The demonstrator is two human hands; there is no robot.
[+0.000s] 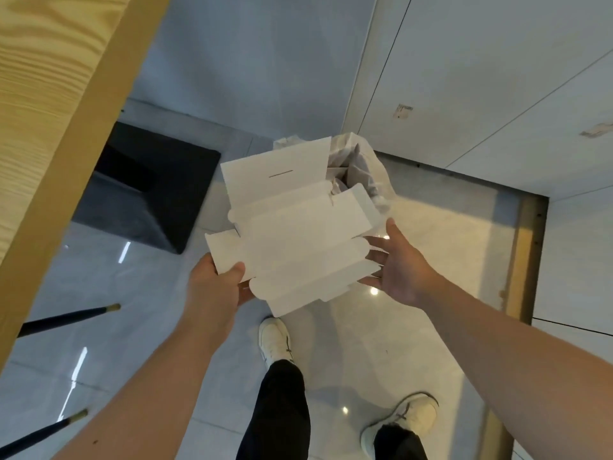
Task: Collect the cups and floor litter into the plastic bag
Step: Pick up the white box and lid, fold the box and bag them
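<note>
Desk (43, 104): light wood grain with a plain tan edge band, filling the upper left corner.
Black base (146, 190): dark, square-cornered block on the floor beside the desk.
Chair legs (69, 318): two thin black legs with brass-coloured tips, lower left, angled over the floor.
Floor (365, 353): glossy pale tiles with bright light reflections.
Wall panels (497, 78): pale grey, split by thin dark seams, upper right.
Metal strip (522, 260): brass-toned threshold along the foot of the panels.
</note>
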